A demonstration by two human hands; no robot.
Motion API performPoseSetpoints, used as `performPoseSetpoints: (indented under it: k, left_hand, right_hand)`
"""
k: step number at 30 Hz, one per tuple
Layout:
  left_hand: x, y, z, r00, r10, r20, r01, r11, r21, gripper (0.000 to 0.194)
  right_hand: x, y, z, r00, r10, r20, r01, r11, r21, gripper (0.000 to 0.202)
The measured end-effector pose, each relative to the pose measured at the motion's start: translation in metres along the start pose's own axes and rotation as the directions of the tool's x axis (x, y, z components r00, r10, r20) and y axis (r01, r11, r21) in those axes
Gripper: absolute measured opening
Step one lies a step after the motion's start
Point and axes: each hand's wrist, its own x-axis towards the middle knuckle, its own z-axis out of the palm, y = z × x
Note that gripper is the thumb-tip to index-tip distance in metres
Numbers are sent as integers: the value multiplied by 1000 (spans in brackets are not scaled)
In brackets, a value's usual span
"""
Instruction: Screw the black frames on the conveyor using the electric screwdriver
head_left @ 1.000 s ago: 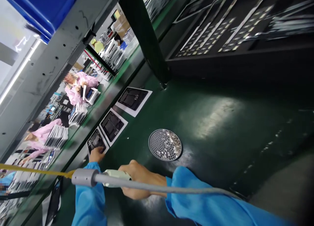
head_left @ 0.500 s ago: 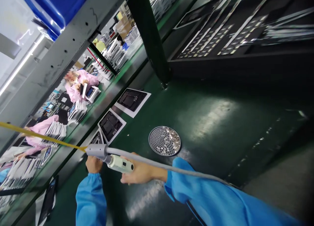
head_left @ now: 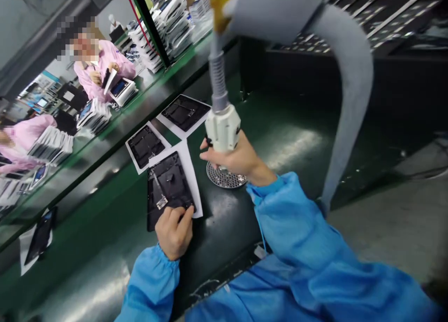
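Observation:
My left hand [head_left: 174, 231] is closed at the lower edge of a black tablet housing [head_left: 168, 184], which lies with a white sheet [head_left: 191, 172] partly under it on the green bench. In my right hand [head_left: 241, 161] is a white electric screwdriver [head_left: 223, 128], held upright with its grey coiled cable end on top. The round perforated tray [head_left: 227, 177] with small shiny screws sits just below the right hand, partly hidden by it. The screwdriver's tip is hidden.
Two more black housings [head_left: 145, 147] [head_left: 185, 112] lie on white sheets farther back. Another tablet part [head_left: 41, 235] is at the far left. A black rack of parts [head_left: 350, 74] stands back right. A thick grey cable [head_left: 353, 79] hangs in front. People in pink work across the bench.
A housing and its sheet have come toward me with my left hand. The screwdriver has turned from slanted to upright. The view has shifted, and the cable looms nearer.

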Motion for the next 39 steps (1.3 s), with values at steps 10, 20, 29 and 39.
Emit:
performPoseSetpoints:
  k: [10,20,29,39]
  left_hand:
    - [-18,10,29,967,-116,227,176,948,-265,16]
    - [-13,10,46,979,-108,171,164,919,-359,18]
    - [-12,-5,36,965,-48,257,141,923,-358,24]
    - [-11,-13,26,927,-15,375,135,945,-297,30]
  right_hand:
    - [14,27,-14,985,-35,-169,23,997,-73,23]
    - [17,33,-12,984,-20,-176,0,994,-113,23]
    - [17,30,-12,986,26,-163,-50,988,-144,27]
    - [18,30,-10,990,19,-137,-36,991,-127,25]
